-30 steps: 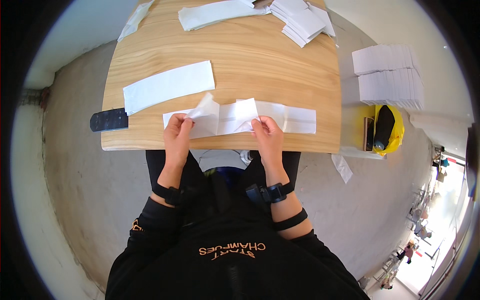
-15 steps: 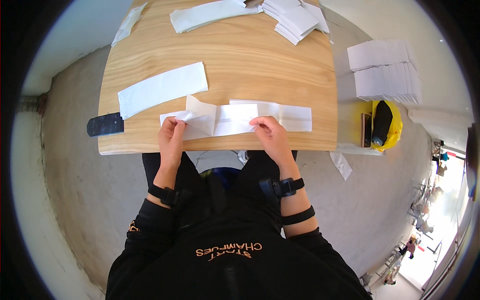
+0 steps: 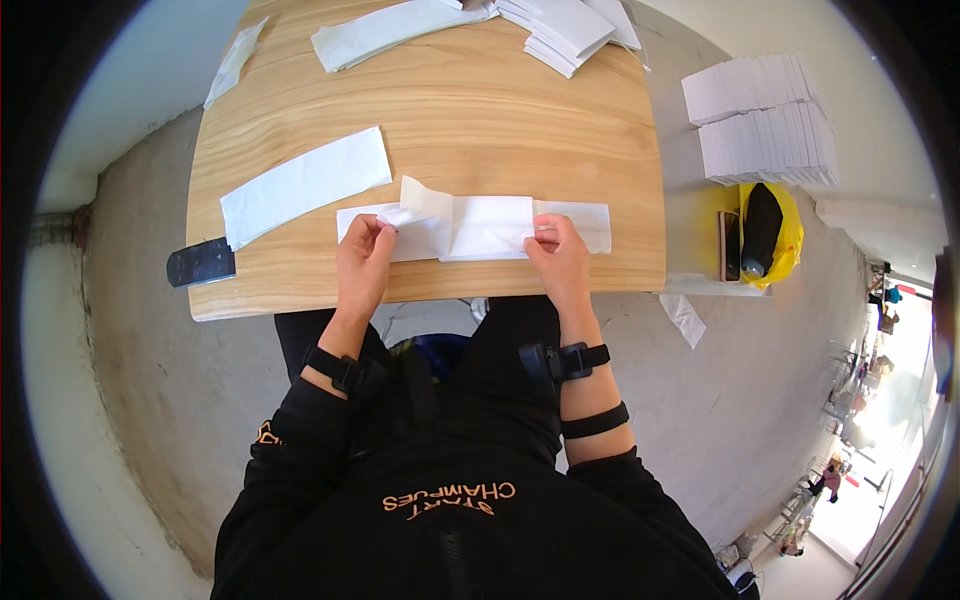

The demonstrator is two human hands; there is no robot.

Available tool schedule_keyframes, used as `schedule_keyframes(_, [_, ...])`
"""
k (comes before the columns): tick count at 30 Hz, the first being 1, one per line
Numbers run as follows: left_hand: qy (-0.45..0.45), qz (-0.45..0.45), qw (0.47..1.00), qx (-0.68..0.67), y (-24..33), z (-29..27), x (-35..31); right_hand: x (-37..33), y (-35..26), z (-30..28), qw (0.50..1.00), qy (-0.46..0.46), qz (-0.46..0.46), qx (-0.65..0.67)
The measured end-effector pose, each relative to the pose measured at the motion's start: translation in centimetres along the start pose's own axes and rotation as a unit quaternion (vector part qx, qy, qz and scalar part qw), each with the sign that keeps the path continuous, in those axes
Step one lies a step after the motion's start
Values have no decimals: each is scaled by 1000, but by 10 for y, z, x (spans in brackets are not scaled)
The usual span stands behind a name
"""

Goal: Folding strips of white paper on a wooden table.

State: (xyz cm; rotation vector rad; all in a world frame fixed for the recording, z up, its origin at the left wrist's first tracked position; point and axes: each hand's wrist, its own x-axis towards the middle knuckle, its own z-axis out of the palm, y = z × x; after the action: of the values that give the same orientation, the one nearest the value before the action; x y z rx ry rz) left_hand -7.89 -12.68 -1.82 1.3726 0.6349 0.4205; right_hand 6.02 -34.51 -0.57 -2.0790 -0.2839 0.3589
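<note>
A folded piece of thin white paper (image 3: 490, 222) is stretched between my two hands, close to the table's near edge. My left hand (image 3: 364, 265) pinches its left end, where a cream-toned flap (image 3: 427, 203) stands up. At its right edge, the fingers of my right hand (image 3: 562, 262) are closed on the paper. Beneath it lies a longer flat white strip (image 3: 592, 226), which shows past both ends. Whether the held paper is joined to that strip I cannot tell. Farther left on the table rests a long white paper stack (image 3: 308, 185).
A dark flat object (image 3: 200, 263) juts over the table's left edge. More white strips (image 3: 390, 32) and folded white pieces (image 3: 565, 30) lie at the far side. Right of the wooden table (image 3: 480, 125) are stacked white bundles (image 3: 765, 120), a phone (image 3: 730, 245) and a yellow bag (image 3: 785, 240).
Both hands have shifted slightly right with the held paper, and the raised flap has moved right. A paper edge behind the held piece no longer shows. The whole view has tilted a little.
</note>
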Motion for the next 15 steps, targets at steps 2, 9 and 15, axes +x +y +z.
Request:
schedule_keyframes(2, [1,2,1000,4,0,1,0,1,7,-1,1000,8,18,5])
schedule_keyframes(9, [-9,6,1000,9,0,4,-2,1,4,-8,998,18,40,-55])
schedule_keyframes(15, [-18,14,999,26,-1,8,-2,1,1,-12,992,20,40,-120])
